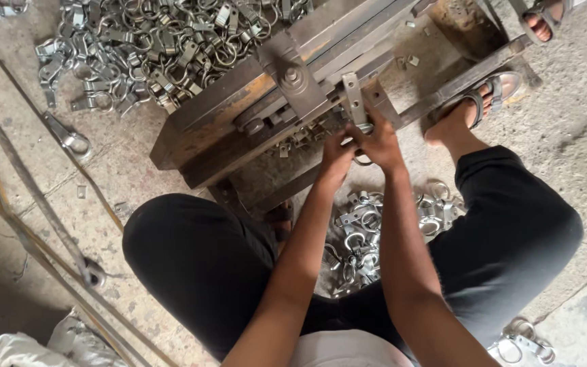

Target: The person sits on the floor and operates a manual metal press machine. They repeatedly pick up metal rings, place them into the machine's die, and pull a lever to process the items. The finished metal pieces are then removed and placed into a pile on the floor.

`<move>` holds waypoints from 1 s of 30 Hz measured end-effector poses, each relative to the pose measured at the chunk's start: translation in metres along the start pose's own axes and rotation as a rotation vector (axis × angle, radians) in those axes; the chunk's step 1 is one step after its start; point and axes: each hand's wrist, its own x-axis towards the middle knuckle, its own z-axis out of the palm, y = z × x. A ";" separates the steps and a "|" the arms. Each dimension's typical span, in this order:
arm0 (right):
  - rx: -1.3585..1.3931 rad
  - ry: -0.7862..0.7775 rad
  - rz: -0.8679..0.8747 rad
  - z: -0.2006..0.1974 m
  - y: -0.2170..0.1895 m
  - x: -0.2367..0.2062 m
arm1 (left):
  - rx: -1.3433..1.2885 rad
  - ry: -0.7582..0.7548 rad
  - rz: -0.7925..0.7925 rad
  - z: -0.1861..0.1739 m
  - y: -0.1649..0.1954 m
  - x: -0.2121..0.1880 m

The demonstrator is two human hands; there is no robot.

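Both hands meet mid-frame at the rusty press block (pixel 239 115): left hand (pixel 335 158) and right hand (pixel 379 144) pinch a small metal ring clip (pixel 357 109) against it. Big pile of clips (pixel 144 47) sits upper left, more (pixel 368 231) on the floor between the knees.

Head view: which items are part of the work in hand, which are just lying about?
In use:
left hand
right hand
metal strap piece, both hands at its lower end
rusty press jig
pile of ring clips between the knees

Lying about:
big clip heap
steel rods
white sack
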 end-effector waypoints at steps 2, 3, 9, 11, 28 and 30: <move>-0.066 0.057 -0.156 0.007 0.012 0.002 | -0.043 0.056 -0.077 0.000 -0.002 -0.001; -0.099 0.081 -0.236 0.011 0.013 0.003 | -0.064 0.088 -0.114 0.000 -0.002 0.000; -0.168 0.132 0.064 0.021 -0.005 0.006 | -0.110 0.184 0.004 0.003 0.007 0.005; -0.132 0.127 -0.028 0.025 -0.011 0.008 | -0.201 0.189 -0.014 0.001 0.010 0.006; -0.283 -0.052 -0.097 0.017 -0.030 0.014 | -0.116 0.217 0.100 0.011 0.023 -0.009; -0.290 -0.063 -0.050 0.019 -0.025 0.014 | -0.038 0.234 0.108 0.011 0.030 -0.010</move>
